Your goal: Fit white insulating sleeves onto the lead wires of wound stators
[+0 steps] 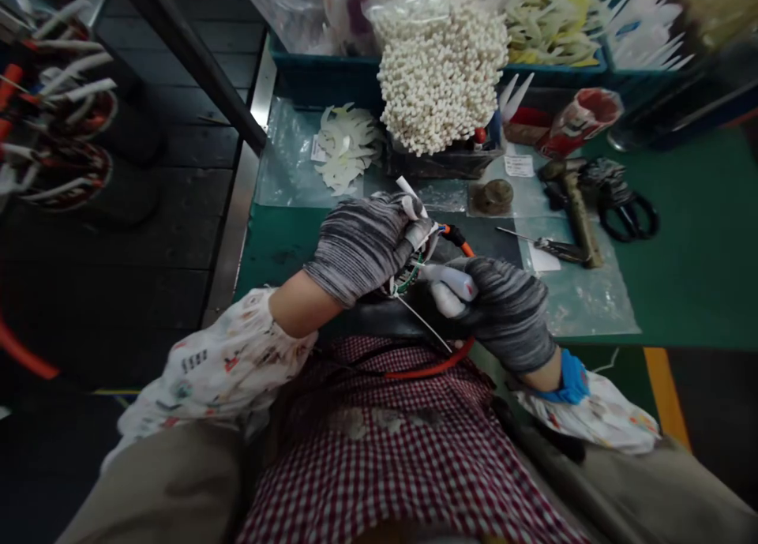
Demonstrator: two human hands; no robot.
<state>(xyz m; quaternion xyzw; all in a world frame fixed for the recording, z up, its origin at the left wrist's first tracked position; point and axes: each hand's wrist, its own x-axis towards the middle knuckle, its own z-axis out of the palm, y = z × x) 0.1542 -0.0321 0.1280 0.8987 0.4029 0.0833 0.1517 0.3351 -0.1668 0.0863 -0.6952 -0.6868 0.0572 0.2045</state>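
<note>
In a grey striped glove, my left hand [370,244] is closed around white sleeved wires [419,232] at the top of a round part with a green ring [408,275]. The part is mostly hidden behind that hand. An orange cable [467,248] with a black sleeve runs out of it to the right. My right hand [503,303], gloved alike, grips a pale translucent plastic handle [453,279] whose thin tip points left at the ring. A white string [423,323] hangs from the part's lower edge. The part is over a black surface at the bench edge.
Behind lie a bag of small white beads [441,78] and a pile of pale plastic strips [349,145]. To the right are a hammer [577,216], scissors [631,212], a thin pointed tool [550,248] and a red can [580,121]. A metal post [195,62] rises at left.
</note>
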